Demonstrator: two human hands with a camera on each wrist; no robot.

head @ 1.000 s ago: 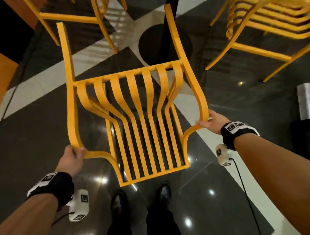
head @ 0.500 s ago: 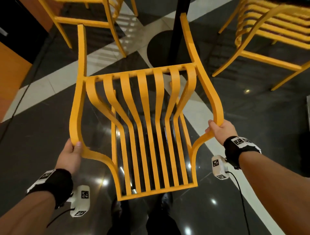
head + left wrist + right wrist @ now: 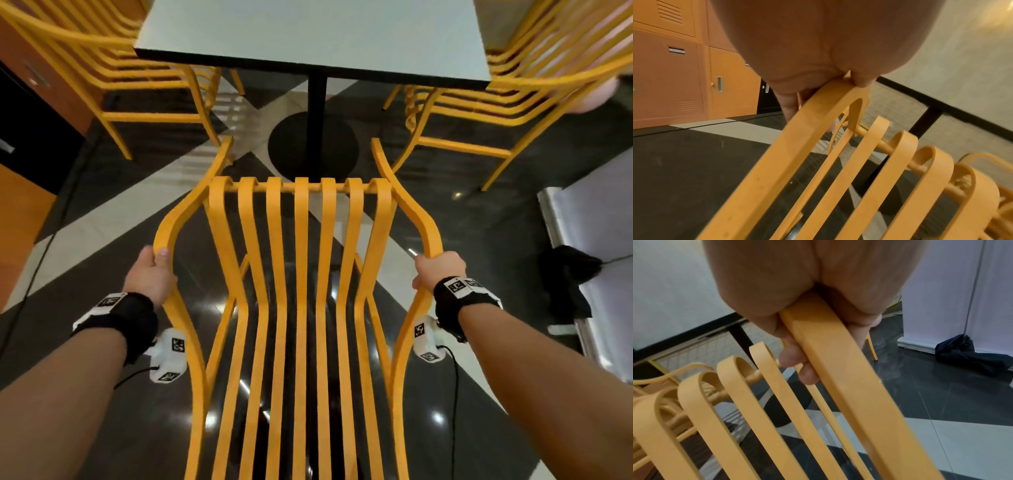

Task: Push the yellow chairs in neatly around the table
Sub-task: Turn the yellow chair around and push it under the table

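Chair (image 3: 301, 308): yellow, slatted, seven flat strips running seat to back, looped over a round crossbar at the front edge; side rails curve outward into armrests. It sits centred in front of the table (image 3: 310, 37), front edge facing the black pedestal post, seat not under the tabletop. Two more yellow chairs flank the table: left chair (image 3: 113, 82), right chair (image 3: 507, 89), both partly under the tabletop's corners.

Left hand (image 3: 150, 277) wraps the left armrest at its bend, thumb on top. Right hand (image 3: 440, 270) wraps the right armrest at the matching spot. Both clenched on the rails.

Left wrist view: fingers (image 3: 789, 104) curl under the rail; orange lockers (image 3: 684, 73) behind, which the head view only clips at its left edge. Right wrist view: fingers (image 3: 797, 360) folded under the rail, plus a dark bundle (image 3: 966, 353) on the floor by a white panel. Slat loops around the crossbar show clearly only in the wrist views.
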